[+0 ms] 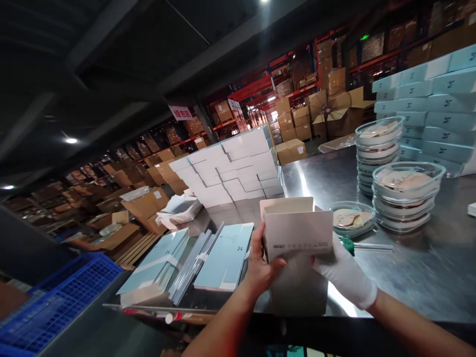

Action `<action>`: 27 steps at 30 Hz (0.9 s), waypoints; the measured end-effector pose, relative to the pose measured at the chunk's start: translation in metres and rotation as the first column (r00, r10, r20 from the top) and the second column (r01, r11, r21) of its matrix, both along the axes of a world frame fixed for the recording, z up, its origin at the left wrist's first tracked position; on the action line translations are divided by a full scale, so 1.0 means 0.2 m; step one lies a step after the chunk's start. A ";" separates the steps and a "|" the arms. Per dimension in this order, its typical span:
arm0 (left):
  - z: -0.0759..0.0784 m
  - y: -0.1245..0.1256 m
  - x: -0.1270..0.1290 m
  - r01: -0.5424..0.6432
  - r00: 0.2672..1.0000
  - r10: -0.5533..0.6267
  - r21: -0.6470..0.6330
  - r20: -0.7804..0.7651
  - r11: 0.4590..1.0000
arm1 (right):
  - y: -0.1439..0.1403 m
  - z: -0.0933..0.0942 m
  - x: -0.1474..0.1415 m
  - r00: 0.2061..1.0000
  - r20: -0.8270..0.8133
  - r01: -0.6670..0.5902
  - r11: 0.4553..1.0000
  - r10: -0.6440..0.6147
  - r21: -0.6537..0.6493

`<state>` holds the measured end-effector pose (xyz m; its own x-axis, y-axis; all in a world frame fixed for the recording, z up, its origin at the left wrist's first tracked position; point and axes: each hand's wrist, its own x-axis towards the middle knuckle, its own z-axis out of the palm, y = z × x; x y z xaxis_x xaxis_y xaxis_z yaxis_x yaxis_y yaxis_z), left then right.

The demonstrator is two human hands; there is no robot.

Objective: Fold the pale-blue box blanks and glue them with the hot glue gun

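Observation:
A pale cardboard box (299, 282) with its end flaps standing up is held between my hands at the table's front edge. My bare left hand (260, 267) grips its left side, thumb across the near face. On the right side, my right hand (345, 275), in a white glove with a bare thumb tip, is closed round the box; most of its fingers are hidden behind it. Just beyond my right hand sit a green object (347, 245), partly covered, and a round transparent container (351, 219) with beige pieces inside.
On the metal table (409, 267), stacked transparent containers (405, 198) stand at right, before piled light-blue boxes (448, 109). White boxes (238, 166) form a wall at the back. Flat light-blue cartons (225, 255) lie left. A blue crate (63, 302) is beyond the left edge.

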<state>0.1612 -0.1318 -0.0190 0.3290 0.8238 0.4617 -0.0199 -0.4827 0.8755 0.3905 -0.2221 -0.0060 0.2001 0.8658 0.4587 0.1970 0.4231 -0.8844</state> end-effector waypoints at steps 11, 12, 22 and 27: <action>0.04 -0.09 0.02 -0.186 0.975 0.181 0.027 0.129 0.982 | 0.08 0.23 -0.16 0.977 -0.187 0.097 0.994 -0.105 -0.054; 0.02 -0.10 0.01 -0.199 0.962 0.190 0.025 0.195 0.980 | 0.09 0.24 -0.18 0.974 -0.176 0.140 0.990 -0.142 -0.024; -0.12 -0.10 -0.12 -0.236 0.970 0.223 0.144 0.102 0.961 | -0.05 0.35 -0.20 0.976 -0.183 -0.122 0.993 0.119 -0.006; -0.16 -0.15 -0.10 -0.316 0.945 0.245 0.412 0.217 0.855 | -0.05 0.38 -0.21 0.997 -0.041 0.063 0.988 -0.070 -0.142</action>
